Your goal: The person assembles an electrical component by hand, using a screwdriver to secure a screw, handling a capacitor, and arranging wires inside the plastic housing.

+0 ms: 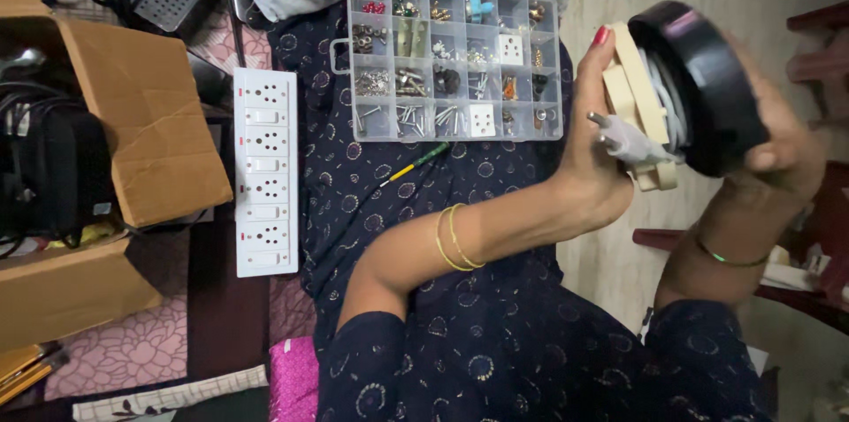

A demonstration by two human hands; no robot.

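Presently both hands hold one object at about three o'clock in the head view: a cord reel with a black round face, cream frame and white cable wound between. The left hand is clenched on the cream frame side, thumb tip with red nail raised toward twelve o'clock, fingers hidden behind the frame. The right hand grasps the black face from the far side, fingers curled over its rim. A white plug projects from the reel toward nine o'clock, just beside the left palm; whether the left hand presses it cannot be told. The reel is held in the air, tilted, apart from everything below.

At twelve o'clock, a clear compartment box lies open on the lap, holding screws, small metal fittings and white socket pieces in separate cells. A green and yellow wire lies just below it on the dark patterned cloth. At nine o'clock from the box, a white switch and socket strip lies lengthwise. Further toward nine o'clock stands an open cardboard carton with black cables inside. Both wrists carry thin bangles.
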